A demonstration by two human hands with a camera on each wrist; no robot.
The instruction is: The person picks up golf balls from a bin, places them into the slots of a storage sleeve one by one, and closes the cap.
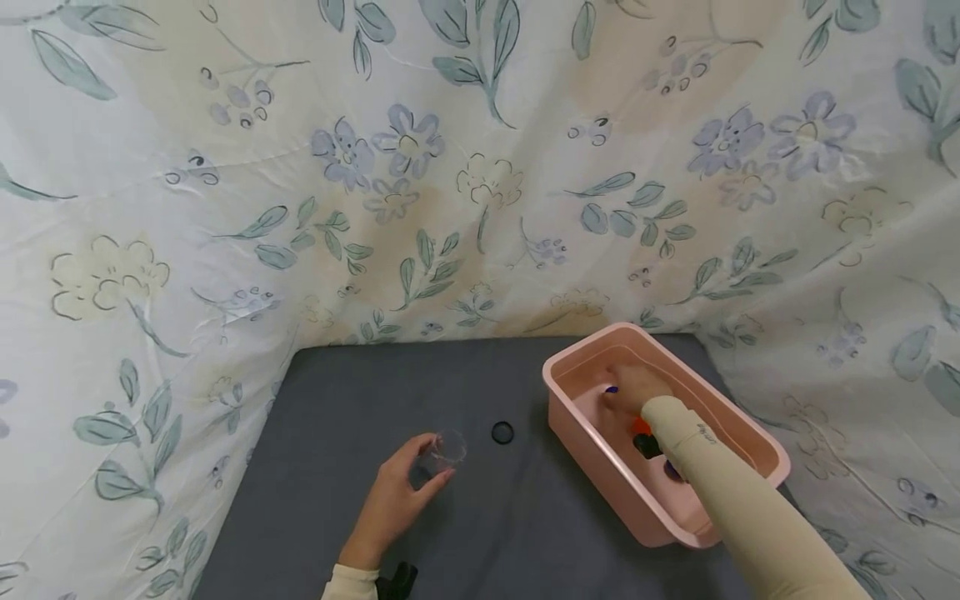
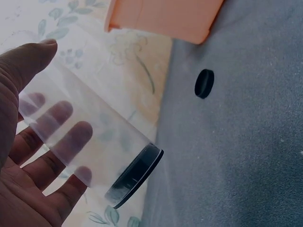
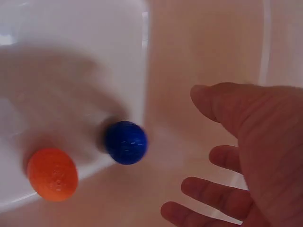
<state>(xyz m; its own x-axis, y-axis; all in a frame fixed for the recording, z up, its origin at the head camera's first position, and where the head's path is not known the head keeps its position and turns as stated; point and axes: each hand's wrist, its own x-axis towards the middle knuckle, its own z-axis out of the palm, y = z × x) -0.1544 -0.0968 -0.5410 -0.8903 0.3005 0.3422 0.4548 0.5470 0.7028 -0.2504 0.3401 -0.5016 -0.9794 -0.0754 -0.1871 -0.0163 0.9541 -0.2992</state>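
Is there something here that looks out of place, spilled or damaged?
Only one small thing: a black round cap lies alone on the grey cloth, apart from the clear jar that the left hand holds. Nothing looks spilled or broken. The right hand is inside the pink bin.

The sleeve [image 1: 738, 500] hides most of what lies in the bin [image 1: 592, 467], lower right. In the right wrist view the balls [image 3: 126, 142] are blurred, and the hand [image 3: 251, 165] is cut off at the right edge.
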